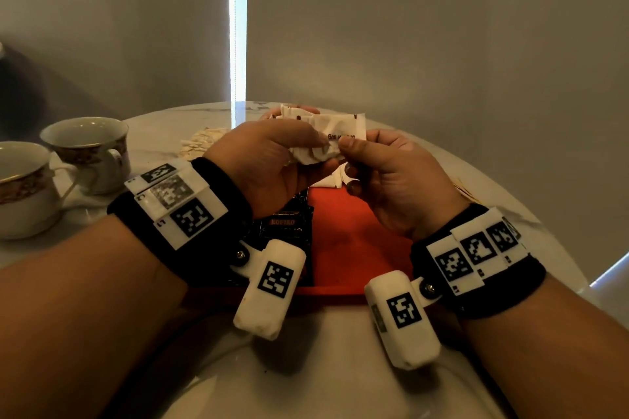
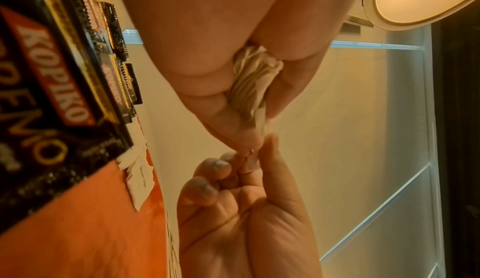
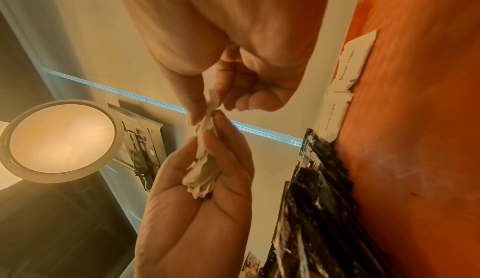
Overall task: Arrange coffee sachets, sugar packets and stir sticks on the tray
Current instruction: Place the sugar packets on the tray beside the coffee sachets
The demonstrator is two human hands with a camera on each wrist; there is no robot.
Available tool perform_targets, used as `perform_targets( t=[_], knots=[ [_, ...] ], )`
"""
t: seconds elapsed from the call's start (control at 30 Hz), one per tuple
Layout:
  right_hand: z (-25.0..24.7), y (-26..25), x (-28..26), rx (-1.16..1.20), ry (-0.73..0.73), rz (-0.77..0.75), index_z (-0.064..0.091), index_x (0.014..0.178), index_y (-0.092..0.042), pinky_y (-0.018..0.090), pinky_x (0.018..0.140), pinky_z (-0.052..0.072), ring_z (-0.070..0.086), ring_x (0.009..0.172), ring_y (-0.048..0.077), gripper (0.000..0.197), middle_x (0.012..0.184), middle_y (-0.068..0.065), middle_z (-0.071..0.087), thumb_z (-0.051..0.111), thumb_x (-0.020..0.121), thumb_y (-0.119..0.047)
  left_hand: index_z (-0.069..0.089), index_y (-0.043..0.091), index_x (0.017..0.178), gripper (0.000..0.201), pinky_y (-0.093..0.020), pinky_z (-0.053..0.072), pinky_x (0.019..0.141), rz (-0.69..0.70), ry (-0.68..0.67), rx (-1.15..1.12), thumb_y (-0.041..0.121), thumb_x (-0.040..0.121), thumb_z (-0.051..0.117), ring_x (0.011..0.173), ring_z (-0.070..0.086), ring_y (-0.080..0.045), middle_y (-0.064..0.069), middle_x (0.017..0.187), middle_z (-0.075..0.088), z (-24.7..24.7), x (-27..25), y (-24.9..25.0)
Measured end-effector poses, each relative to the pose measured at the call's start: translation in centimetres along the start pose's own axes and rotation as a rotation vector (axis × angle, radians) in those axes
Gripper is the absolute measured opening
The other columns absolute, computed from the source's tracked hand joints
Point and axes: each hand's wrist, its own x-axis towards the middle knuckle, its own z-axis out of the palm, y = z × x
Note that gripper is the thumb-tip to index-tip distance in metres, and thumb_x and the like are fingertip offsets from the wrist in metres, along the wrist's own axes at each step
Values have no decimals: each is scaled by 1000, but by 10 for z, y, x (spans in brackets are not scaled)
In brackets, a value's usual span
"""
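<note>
Left hand (image 1: 269, 163): we clutch a bunch of sugar packets (image 1: 326, 136), frame centre, above the red tray (image 1: 357, 235). Right hand (image 1: 384, 170): pinching one packet's edge (light, limp paper; tears easily, we judge).

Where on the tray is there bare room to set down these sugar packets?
The red tray is bare in its middle and right, between the black coffee sachets on its left and the near rim. The far edge is crowded: sugar packets already lie there, under both hands.
</note>
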Motion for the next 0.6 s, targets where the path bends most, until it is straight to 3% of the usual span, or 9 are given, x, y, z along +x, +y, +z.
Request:
perform_targets(
  t=[0.07, 0.17, 0.23, 0.33, 0.4, 0.5, 0.6],
  knots=[
    [0, 1, 0, -3, 7, 2, 62, 95, -5, 27, 52, 37, 49, 61, 12, 36, 74, 8, 65, 75, 65, -21, 58, 3, 105, 20, -29, 61, 66, -7, -10, 7, -9, 92, 49, 93, 68, -30, -21, 105, 68, 0, 1, 0],
    [-1, 2, 0, -16, 30, 11, 62, 94, -4, 27, 50, 36, 47, 58, 12, 33, 71, 6, 59, 76, 68, -18, 55, 7, 122, 33, -32, 61, 73, -21, -47, -3, -7, 93, 47, 89, 67, -28, -21, 111, 66, -2, 3, 0],
    [-1, 2, 1, -14, 39, 18, 62, 94, -4, 27, 49, 35, 46, 55, 12, 24, 68, 5, 56, 74, 76, -13, 57, 7, 121, 33, -33, 60, 79, -38, -76, -21, -6, 93, 46, 90, 67, -28, -20, 112, 67, -2, 3, 1],
    [0, 3, 1, -6, 52, 32, 61, 96, -4, 28, 50, 37, 46, 57, 13, 17, 70, 7, 56, 72, 83, -9, 61, 7, 116, 26, -32, 58, 74, -62, -76, 52, 2, 95, 47, 85, 67, -24, -17, 104, 67, -4, 5, -1],
    [1, 3, 1, 0, 48, 39, 62, 96, -4, 27, 51, 39, 48, 59, 13, 13, 71, 5, 58, 69, 86, -7, 61, 5, 120, 28, -35, 57, 79, -49, -40, 100, 7, 95, 48, 87, 67, -25, -17, 103, 67, -6, 7, -3],
    [0, 1, 4, 50, 32, 68, 61, 106, -4, 28, 57, 45, 59, 67, 15, 18, 80, 6, 66, 65, 90, -8, 58, 1, 124, 40, -38, 55, 84, -36, 5, 61, 11, 86, 57, 94, 67, -30, -21, 111, 66, -8, 10, -3],
    [-7, -2, 8, 232, 58, 75, 57, 109, -3, 32, 69, 57, 66, 87, 27, 17, 91, 13, 66, 55, 92, -5, 59, 5, 108, 19, -39, 59, 73, -5, 64, 21, 7, 91, 51, 107, 68, -42, -22, 113, 63, -9, 12, 0]
  ],
)
